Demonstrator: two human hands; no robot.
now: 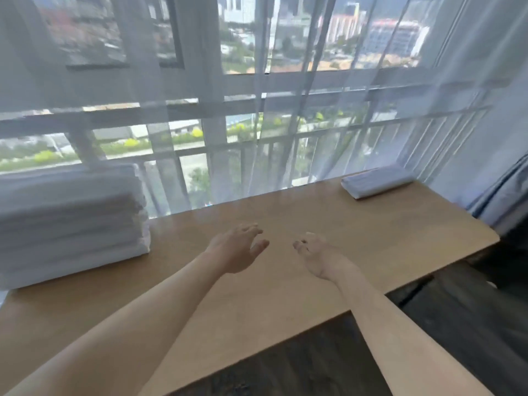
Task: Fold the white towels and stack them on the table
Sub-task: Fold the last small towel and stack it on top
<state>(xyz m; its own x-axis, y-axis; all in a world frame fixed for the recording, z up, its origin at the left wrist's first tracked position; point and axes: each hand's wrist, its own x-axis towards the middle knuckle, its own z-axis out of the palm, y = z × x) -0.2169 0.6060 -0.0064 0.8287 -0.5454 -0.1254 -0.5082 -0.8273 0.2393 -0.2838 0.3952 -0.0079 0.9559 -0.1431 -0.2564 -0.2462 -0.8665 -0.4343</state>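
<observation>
A tall stack of folded white towels stands on the left end of the wooden table. One single folded white towel lies at the far right corner of the table, by the curtain. My left hand and my right hand hover side by side over the bare middle of the table. Both hands hold nothing, their fingers spread and slightly curled. Neither hand touches a towel.
A sheer white curtain hangs right behind the table's far edge, in front of a window and railing. A grey drape hangs at the right. Dark floor shows below the table's near edge.
</observation>
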